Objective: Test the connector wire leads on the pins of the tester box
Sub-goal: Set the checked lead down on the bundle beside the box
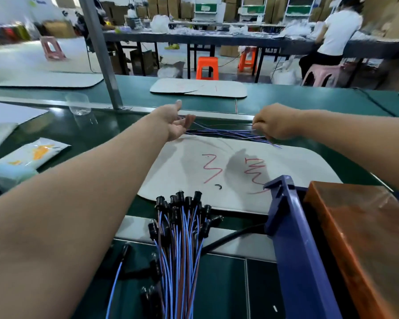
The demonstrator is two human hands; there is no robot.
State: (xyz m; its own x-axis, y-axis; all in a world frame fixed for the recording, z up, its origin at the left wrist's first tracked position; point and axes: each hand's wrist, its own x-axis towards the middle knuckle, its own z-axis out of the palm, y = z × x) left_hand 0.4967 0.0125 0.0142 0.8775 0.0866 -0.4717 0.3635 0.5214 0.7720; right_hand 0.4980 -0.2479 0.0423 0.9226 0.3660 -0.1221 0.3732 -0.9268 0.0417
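Green surface (309,102) under both outstretched arms. White mat (297,166) with red scribbles just nearer than both hands. Blue bin (295,238) and orange-brown box (364,238) well nearer than right hand, at right edge; tester box pins not discernible. Bundle of connector leads (182,231), black sockets uppermost, blue and brown wires trailing toward viewer, well nearer than left hand. Printed packet (25,160) well to left of left hand. Left hand (176,124): palm up, fingers spread and relaxed, gripping nothing, fingertips touching loose wire ends. Right hand (272,124): fingers curled, pinching a loose spread of thin wire leads (221,132) stretched between both hands, along mat's far edge.
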